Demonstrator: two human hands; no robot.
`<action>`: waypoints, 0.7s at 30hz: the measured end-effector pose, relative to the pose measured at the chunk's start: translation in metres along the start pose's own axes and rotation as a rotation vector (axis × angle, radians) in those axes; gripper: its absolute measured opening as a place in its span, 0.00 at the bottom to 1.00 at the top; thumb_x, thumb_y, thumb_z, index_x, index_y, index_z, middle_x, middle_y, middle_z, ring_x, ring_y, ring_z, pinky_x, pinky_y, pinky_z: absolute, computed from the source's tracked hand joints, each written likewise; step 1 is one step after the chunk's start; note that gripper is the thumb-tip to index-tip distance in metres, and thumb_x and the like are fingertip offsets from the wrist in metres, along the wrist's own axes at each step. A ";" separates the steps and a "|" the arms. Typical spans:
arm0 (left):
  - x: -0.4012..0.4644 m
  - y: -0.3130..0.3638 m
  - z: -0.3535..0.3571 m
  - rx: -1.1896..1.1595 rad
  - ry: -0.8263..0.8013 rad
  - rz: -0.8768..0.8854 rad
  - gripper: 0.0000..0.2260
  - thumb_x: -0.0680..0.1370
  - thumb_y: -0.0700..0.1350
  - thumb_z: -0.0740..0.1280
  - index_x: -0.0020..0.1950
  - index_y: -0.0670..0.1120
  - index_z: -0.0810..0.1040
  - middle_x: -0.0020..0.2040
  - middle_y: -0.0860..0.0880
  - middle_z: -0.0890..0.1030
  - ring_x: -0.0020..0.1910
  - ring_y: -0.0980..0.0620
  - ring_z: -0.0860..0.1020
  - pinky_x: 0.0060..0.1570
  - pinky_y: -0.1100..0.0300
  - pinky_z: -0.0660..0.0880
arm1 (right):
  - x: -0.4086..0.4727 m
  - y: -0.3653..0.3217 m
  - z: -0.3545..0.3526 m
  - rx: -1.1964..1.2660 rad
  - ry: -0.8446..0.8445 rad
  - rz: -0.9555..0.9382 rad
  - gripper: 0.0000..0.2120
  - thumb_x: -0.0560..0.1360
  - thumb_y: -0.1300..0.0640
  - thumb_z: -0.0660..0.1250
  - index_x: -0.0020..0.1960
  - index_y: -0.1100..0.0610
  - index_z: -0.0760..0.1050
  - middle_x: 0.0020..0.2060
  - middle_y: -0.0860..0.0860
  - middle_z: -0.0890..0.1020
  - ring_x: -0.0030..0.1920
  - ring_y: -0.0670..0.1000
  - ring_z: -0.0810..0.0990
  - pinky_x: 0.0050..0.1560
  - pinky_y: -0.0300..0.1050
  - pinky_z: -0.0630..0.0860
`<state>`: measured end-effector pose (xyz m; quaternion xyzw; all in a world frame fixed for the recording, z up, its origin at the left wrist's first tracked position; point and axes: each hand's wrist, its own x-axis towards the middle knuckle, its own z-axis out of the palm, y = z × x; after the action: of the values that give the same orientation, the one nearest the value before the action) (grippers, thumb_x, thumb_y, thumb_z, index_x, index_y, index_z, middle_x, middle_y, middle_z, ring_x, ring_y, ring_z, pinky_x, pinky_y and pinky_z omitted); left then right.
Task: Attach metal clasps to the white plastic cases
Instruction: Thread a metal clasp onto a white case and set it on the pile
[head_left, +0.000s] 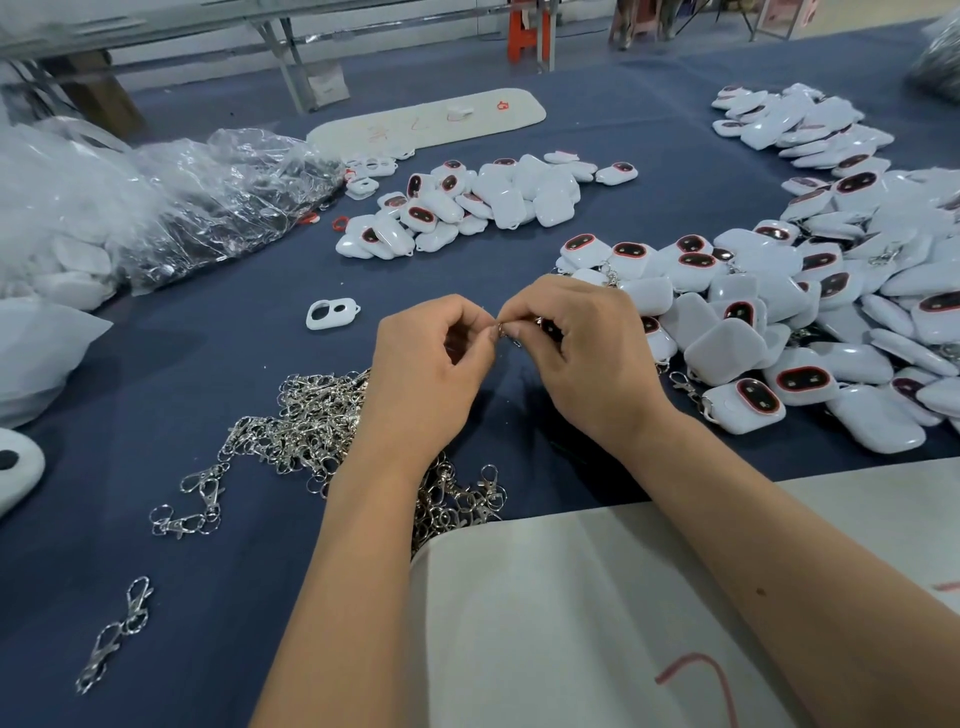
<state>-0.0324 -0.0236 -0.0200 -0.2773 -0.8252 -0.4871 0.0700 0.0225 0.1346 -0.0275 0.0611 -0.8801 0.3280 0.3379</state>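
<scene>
One clasp (508, 332) in work, pinched between both sets of fingertips above the blue cloth (260, 374). My left hand (431, 364) grips its ring end with curled fingers; my right hand (576, 343) is curled round something dark, probably a case, though it is too hidden to be sure.

Step, as I judge it: threading the clasp's ring onto a case's loop. Next move calls for a fine twist to seat the ring, then setting the finished piece aside.

Positions, taken from the clasp:
- Loose clasp heap (311, 431): just below, under my left wrist.
- Large case pile (779, 312): right, close by; some cases there already carry clasps.
- Smaller case pile (483, 202): beyond, apart.
- Single white shell (332, 313): left, near.
- Plastic bags (156, 208): far left.
- Pale sheet (571, 597): nearest me.
</scene>
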 end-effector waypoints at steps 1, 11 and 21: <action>0.000 0.000 0.000 0.006 0.004 0.006 0.07 0.78 0.40 0.71 0.42 0.50 0.82 0.36 0.56 0.83 0.37 0.54 0.82 0.40 0.57 0.79 | 0.000 0.000 0.000 -0.012 -0.005 -0.014 0.05 0.77 0.66 0.70 0.45 0.59 0.83 0.40 0.50 0.83 0.41 0.52 0.80 0.45 0.52 0.77; 0.002 0.002 0.002 0.003 0.039 0.039 0.06 0.77 0.41 0.71 0.41 0.50 0.82 0.36 0.55 0.83 0.36 0.56 0.80 0.38 0.64 0.76 | 0.000 -0.002 -0.001 0.145 0.003 0.132 0.06 0.77 0.65 0.71 0.46 0.57 0.85 0.38 0.46 0.83 0.36 0.45 0.79 0.42 0.42 0.75; 0.002 0.003 0.000 -0.007 0.054 0.098 0.05 0.77 0.40 0.72 0.43 0.49 0.83 0.39 0.56 0.83 0.41 0.54 0.83 0.44 0.57 0.80 | 0.000 0.003 -0.005 0.419 -0.103 0.365 0.05 0.78 0.63 0.73 0.45 0.56 0.84 0.35 0.48 0.82 0.27 0.50 0.78 0.32 0.40 0.75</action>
<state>-0.0319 -0.0215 -0.0170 -0.3042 -0.8067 -0.4935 0.1148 0.0240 0.1395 -0.0261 -0.0134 -0.8056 0.5545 0.2082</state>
